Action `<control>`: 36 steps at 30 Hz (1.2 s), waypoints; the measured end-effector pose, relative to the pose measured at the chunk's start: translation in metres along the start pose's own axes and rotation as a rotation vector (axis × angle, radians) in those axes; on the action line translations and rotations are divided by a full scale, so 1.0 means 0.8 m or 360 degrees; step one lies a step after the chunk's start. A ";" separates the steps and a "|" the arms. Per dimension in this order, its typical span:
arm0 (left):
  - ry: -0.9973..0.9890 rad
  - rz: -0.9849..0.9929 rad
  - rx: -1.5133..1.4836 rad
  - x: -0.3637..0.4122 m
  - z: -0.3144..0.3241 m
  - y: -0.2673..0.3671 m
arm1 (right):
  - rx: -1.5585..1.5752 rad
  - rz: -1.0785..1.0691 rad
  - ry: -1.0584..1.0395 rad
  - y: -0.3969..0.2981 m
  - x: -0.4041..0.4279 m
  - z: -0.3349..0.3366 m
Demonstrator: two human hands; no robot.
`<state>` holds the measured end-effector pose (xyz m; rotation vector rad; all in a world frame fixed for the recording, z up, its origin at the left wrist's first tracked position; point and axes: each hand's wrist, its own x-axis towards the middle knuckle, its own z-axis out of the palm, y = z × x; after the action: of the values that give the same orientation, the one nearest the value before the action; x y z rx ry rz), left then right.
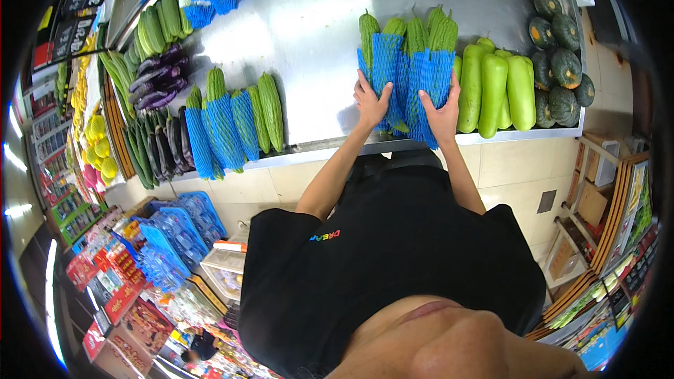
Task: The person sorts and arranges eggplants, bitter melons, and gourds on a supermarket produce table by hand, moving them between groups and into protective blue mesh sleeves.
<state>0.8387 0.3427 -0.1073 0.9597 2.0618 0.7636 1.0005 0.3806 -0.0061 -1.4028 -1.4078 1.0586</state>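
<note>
Both of my hands rest around a row of bitter melons (pixel 443 31) in blue foam net sleeves (pixel 387 55) at the front edge of a metal display counter (pixel 316 26). My left hand (pixel 372 100) lies on the left side of the row, thumb and fingers spread over the blue netting. On the right side, my right hand (pixel 442 110) presses against the sleeves, its thumb on the front and its fingers along the outer side. The melons' bumpy green tips stick out at the far end. How firmly either hand grips is hard to see.
Pale green gourds (pixel 494 89) and dark green pumpkins (pixel 566 71) lie to the right. More bitter melons (pixel 270 110), some sleeved, sit left of my hands, beside dark eggplants (pixel 168 142) and purple ones (pixel 158 79). Blue crates (pixel 181 237) stand on the floor behind left.
</note>
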 end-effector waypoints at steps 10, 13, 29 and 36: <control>-0.0160 0.0146 -0.0286 -0.002 -0.029 -0.024 | -0.0929 -0.0406 -0.0140 0.014 -0.011 0.076; -0.0201 0.0218 -0.0418 -0.005 -0.075 -0.040 | -0.0979 -0.0340 -0.0152 0.019 -0.010 0.081; 0.1140 -0.0167 0.0802 -0.025 -0.461 -0.193 | -0.0436 -0.0436 -0.1073 -0.124 -0.084 0.315; 0.0982 -0.0215 0.0634 -0.015 -0.490 -0.205 | -0.0165 -0.0163 -0.1545 -0.147 -0.151 0.415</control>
<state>0.4670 0.1628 -0.0057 0.8421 2.8662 0.6380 0.6488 0.2604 0.0163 -0.8584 -2.1963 1.7261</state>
